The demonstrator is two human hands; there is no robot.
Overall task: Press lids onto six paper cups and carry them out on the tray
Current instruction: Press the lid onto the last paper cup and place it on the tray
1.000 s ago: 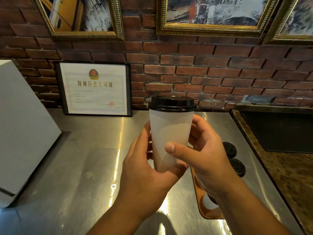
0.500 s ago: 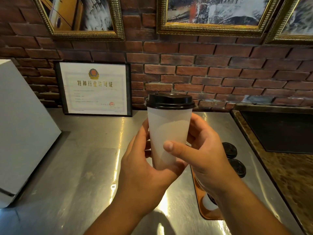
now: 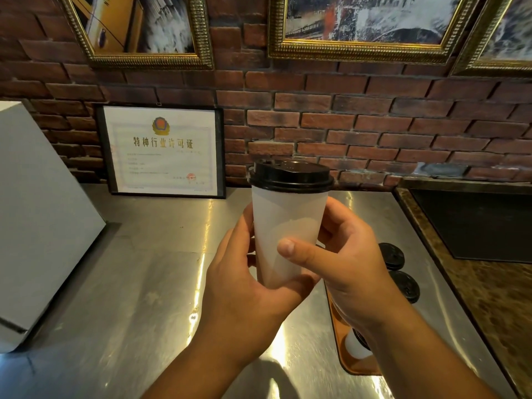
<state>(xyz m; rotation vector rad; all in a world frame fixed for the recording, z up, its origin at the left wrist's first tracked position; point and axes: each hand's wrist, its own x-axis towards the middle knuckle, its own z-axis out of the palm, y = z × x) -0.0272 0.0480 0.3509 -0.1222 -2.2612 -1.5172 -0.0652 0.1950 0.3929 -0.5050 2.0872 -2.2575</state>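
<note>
While both forearms rise from the lower edge of the view and meet in the middle, the white paper cup (image 3: 288, 220) stands upright between them, lifted clear of the steel bench (image 3: 129, 283). The left grip (image 3: 244, 289) grasps the cup low down: its palm wraps the base from the left and beneath, and its thumb runs up the cup's left side. The right grip (image 3: 345, 260) grasps the cup from the other side, its thumb (image 3: 288, 246) laid flat across the front wall and its curled fingers (image 3: 339, 211) reaching behind the right wall. The two touch below the cup, where the right thumb's base lies on the left fingers. A black lid (image 3: 290, 175) sits on the cup's rim, and neither grip touches it.

To the right, partly hidden by the right wrist, an orange tray (image 3: 342, 361) lies on the bench. Two black-lidded cups (image 3: 391, 256) stand on its far part, and another white cup (image 3: 355, 347) shows just under the right forearm. A framed certificate (image 3: 164, 151) leans against the brick wall (image 3: 374, 125) behind, a white box (image 3: 37, 226) stands at the left, and a dark stone counter (image 3: 503, 298) adjoins the bench on the right.
</note>
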